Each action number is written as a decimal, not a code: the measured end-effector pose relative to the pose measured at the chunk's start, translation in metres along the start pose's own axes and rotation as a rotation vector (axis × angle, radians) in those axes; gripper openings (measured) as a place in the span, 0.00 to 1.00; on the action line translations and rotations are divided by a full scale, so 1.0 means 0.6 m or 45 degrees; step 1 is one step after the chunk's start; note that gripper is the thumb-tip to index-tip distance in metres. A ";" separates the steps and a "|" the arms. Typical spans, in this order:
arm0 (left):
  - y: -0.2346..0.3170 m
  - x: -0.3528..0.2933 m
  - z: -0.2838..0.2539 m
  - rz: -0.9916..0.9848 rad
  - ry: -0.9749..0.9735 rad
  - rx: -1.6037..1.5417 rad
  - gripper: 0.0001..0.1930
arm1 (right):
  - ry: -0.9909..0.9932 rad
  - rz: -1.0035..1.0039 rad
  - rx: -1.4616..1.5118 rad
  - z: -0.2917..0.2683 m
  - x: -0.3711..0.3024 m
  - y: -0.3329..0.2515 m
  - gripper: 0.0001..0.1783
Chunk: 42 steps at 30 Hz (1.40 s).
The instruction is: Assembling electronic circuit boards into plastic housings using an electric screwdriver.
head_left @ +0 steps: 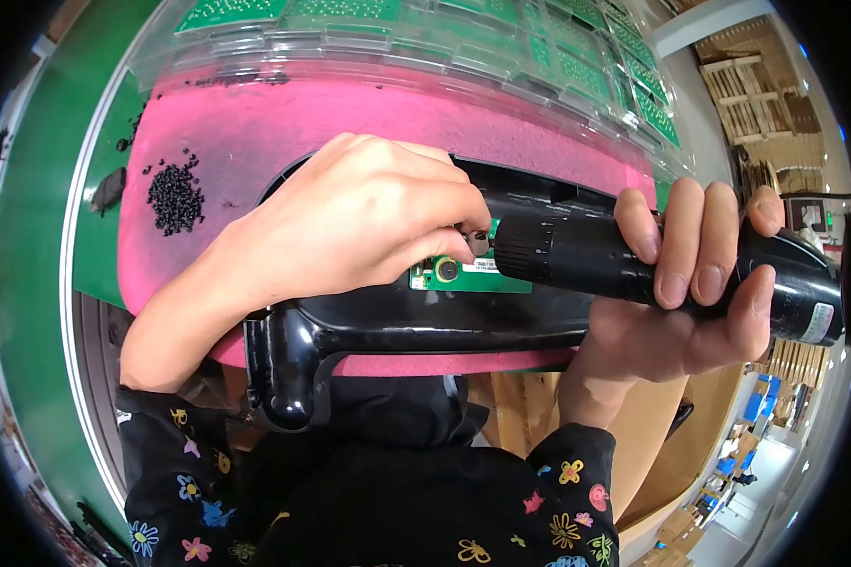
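My right hand [700, 274] is wrapped round a black electric screwdriver [577, 253], which lies nearly level with its ringed nose pointing left. Thumb and fingers of my left hand [369, 213] are pinched together right at the screwdriver's tip, by a small dark grey piece [479, 244] that I cannot make out clearly. Beneath both hands lies a glossy black plastic housing [425, 326], its inside facing up. Set in it is a green circuit board [487, 280] with a round black component; my left hand and the screwdriver hide part of the board.
A heap of small black screws [175, 198] sits on the pink mat [217, 123] to the left, beside a dark lump [110, 189] on the green table [43, 236]. Clear plastic trays [425, 59] of green circuit boards line the far side. Cardboard [676, 463] is at lower right.
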State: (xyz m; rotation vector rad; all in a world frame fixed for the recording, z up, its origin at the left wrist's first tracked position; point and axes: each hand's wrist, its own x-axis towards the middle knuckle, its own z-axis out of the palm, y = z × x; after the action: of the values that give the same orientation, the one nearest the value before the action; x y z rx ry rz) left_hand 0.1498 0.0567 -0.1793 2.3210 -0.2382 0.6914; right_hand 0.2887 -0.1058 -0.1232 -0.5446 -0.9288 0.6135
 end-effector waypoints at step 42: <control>-0.004 -0.012 -0.011 -0.126 -0.172 0.177 0.11 | -0.383 0.226 -0.238 0.018 -0.017 0.028 0.20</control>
State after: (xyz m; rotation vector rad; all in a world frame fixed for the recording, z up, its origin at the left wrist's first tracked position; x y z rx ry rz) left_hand 0.1421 0.0628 -0.1808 2.4974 -0.1389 0.5177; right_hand 0.2706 -0.0994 -0.1346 -0.7200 -1.2388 0.7875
